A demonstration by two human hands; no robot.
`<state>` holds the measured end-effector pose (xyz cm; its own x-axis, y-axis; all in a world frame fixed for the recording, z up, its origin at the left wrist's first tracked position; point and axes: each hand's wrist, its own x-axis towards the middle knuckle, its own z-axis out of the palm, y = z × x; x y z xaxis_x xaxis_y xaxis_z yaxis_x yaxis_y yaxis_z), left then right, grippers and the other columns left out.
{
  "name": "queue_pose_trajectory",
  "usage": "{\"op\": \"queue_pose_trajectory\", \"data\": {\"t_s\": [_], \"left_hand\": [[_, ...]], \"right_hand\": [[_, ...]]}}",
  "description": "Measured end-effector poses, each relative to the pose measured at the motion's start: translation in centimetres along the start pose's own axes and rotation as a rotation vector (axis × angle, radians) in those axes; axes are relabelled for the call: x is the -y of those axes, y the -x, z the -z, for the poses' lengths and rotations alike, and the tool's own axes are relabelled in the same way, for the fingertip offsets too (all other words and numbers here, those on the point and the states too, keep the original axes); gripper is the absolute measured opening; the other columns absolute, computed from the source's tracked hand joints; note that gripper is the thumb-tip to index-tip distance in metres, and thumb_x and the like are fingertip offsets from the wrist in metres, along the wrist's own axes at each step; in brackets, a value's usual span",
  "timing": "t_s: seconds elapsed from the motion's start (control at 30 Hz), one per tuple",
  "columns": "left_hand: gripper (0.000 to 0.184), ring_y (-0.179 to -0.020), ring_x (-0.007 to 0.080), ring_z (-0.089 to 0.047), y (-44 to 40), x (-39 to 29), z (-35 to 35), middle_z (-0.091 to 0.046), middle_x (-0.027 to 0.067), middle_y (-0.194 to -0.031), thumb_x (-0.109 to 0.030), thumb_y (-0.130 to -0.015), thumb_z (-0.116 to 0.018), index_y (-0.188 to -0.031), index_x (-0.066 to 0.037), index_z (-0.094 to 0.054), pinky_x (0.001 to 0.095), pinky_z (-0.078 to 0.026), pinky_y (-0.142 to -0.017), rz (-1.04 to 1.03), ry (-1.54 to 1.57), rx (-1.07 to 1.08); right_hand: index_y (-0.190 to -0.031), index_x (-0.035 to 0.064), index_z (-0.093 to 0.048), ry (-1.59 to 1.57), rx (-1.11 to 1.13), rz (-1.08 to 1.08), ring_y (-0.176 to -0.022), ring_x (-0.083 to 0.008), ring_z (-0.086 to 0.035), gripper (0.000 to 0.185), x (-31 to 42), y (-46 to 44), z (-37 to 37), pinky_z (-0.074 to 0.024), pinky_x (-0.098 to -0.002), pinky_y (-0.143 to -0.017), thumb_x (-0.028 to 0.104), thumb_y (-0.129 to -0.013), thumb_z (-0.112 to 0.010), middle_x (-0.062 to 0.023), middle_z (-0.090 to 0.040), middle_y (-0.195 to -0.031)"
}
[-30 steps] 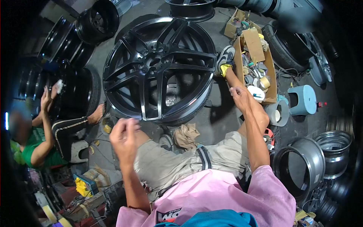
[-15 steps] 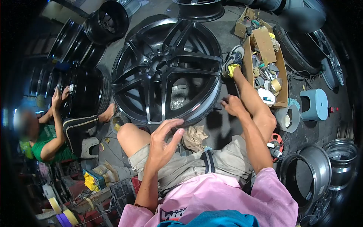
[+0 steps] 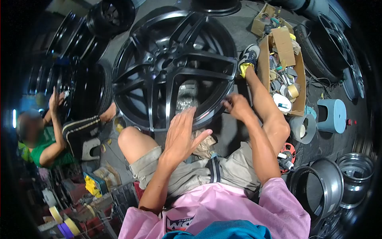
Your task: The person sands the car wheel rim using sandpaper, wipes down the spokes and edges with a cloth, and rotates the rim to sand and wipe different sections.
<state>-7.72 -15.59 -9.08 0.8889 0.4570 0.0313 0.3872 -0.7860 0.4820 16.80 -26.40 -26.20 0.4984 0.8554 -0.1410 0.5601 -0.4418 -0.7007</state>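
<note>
A large black wheel rim (image 3: 152, 91) with paired spokes lies face up in front of me, on top of a tyre. My left hand (image 3: 181, 133) is over the rim's near edge, palm down, fingers stretched out and thumb apart, holding nothing. Whether it touches the rim I cannot tell. My right hand (image 3: 238, 107) is at the rim's lower right edge with its fingers curled; what they hold, if anything, is hidden. Crumpled brown paper (image 3: 205, 146) lies on the floor between my legs, partly behind my left hand.
A cardboard box (image 3: 283, 46) of tapes and tools stands right of my foot, near a blue stool (image 3: 332, 115). More rims (image 3: 318, 187) stand at the lower right. At the left a person (image 3: 49, 139) in green sits by stacked black rims (image 3: 89, 85).
My left hand has moved right and forward from above my knee to the rim's near edge, and its fingers have straightened. My right hand has moved left towards the rim's edge.
</note>
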Motion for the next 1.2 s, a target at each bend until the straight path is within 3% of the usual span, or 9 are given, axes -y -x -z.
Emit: {"op": "queue_pose_trajectory", "data": {"t_s": [0.1, 0.23, 0.33, 0.53, 0.63, 0.67, 0.83, 1.03, 1.2], "left_hand": [[0.082, -0.140, 0.0440, -0.053, 1.0, 0.3, 1.1, -0.058, 0.0269, -0.148, -0.043, -0.093, -0.081, -0.152, 0.004, -0.048, 0.0500, -0.038, -0.120, 0.011, 0.036, 0.044], [0.057, -0.129, 0.0405, -0.063, 1.5, 2.1, 6.2, -0.064, 0.0240, -0.140, -0.041, -0.100, -0.074, -0.136, 0.002, -0.066, 0.0449, -0.049, -0.111, 0.063, 0.368, 0.212], [0.041, -0.084, 0.0211, -0.071, 1.7, 4.3, 11.0, -0.076, 0.0156, -0.090, -0.035, -0.104, -0.070, -0.111, 0.005, -0.077, 0.0370, -0.056, -0.078, 0.218, 0.400, 0.191], [0.063, -0.069, 0.0148, -0.067, 4.6, 19.6, 12.8, -0.072, 0.0095, -0.074, -0.055, -0.104, -0.065, -0.094, 0.005, -0.077, 0.0313, -0.053, -0.065, 0.557, 0.290, -0.056], [0.063, -0.070, 0.0144, -0.071, 8.0, 23.6, 10.4, -0.073, 0.0092, -0.076, -0.062, -0.103, -0.065, -0.087, -0.001, -0.071, 0.0252, -0.056, -0.068, 0.750, 0.727, -0.192], [0.060, -0.073, 0.0151, -0.071, 9.1, 23.2, 9.1, -0.073, 0.0095, -0.080, -0.060, -0.103, -0.065, -0.090, -0.002, -0.071, 0.0265, -0.057, -0.071, 0.739, 0.778, -0.174], [0.055, -0.080, 0.0145, -0.072, 10.7, 21.0, 3.8, -0.075, 0.0107, -0.090, -0.053, -0.107, -0.063, -0.101, 0.001, -0.070, 0.0273, -0.059, -0.075, 0.598, 0.979, -0.149], [0.064, -0.075, 0.0125, -0.069, 6.9, 21.1, 3.1, -0.070, 0.0076, -0.079, -0.060, -0.105, -0.063, -0.088, 0.002, -0.072, 0.0257, -0.058, -0.071, 0.638, 1.164, -0.355], [0.096, -0.076, 0.0440, -0.069, 3.9, 23.4, 1.0, -0.061, 0.0274, -0.066, -0.071, -0.109, -0.030, -0.067, 0.010, -0.060, 0.0575, -0.048, -0.083, 0.651, 0.681, -0.627]], "right_hand": [[-0.115, 0.0007, -0.075, -0.109, -0.231, 0.005, -0.103, -0.0442, -0.071, 0.025, 0.9, -0.6, 2.7, -0.0561, -0.0492, -0.088, 0.021, -0.100, -0.071, -0.0244, -0.075, -0.110], [-0.107, -0.0015, -0.076, -0.434, -0.642, 0.053, -0.082, -0.0225, -0.069, 0.024, 3.7, -1.6, 6.7, -0.0543, -0.0364, -0.077, 0.021, -0.103, -0.072, -0.0138, -0.075, -0.091], [-0.101, -0.0016, -0.076, -0.359, -0.760, 0.159, -0.068, -0.0121, -0.055, 0.024, 6.4, -2.9, 10.0, -0.0470, -0.0275, -0.066, 0.022, -0.102, -0.074, -0.0052, -0.066, -0.081], [-0.103, 0.0010, -0.077, -0.071, -0.444, 0.452, -0.073, -0.0222, -0.063, 0.022, 13.7, -9.8, 11.3, -0.0517, -0.0343, -0.071, 0.023, -0.098, -0.077, -0.0128, -0.066, -0.086], [-0.105, 0.0004, -0.077, 0.257, -0.312, 0.408, -0.099, -0.0460, -0.071, 0.050, 10.6, -16.2, 9.0, -0.0543, -0.0494, -0.087, 0.048, -0.105, -0.062, -0.0260, -0.073, -0.101], [-0.104, -0.0005, -0.079, 0.316, -0.087, 0.050, -0.115, -0.0526, -0.066, 0.075, 12.6, -16.4, 9.6, -0.0515, -0.0537, -0.098, 0.068, -0.105, -0.048, -0.0338, -0.072, -0.111], [-0.104, -0.0008, -0.079, 0.390, 0.019, -0.020, -0.118, -0.0543, -0.064, 0.095, 12.3, -17.6, 8.5, -0.0483, -0.0522, -0.106, 0.081, -0.102, -0.032, -0.0383, -0.071, -0.108], [-0.116, 0.0040, -0.079, 0.482, -0.128, -0.079, -0.125, -0.0501, -0.063, 0.091, 14.9, -14.9, 7.6, -0.0467, -0.0531, -0.109, 0.079, -0.103, -0.029, -0.0342, -0.071, -0.119], [-0.121, 0.0019, -0.077, 0.479, -0.122, -0.095, -0.128, -0.0522, -0.061, 0.095, 15.2, -14.6, 7.7, -0.0445, -0.0532, -0.112, 0.081, -0.103, -0.028, -0.0373, -0.068, -0.122]]}}
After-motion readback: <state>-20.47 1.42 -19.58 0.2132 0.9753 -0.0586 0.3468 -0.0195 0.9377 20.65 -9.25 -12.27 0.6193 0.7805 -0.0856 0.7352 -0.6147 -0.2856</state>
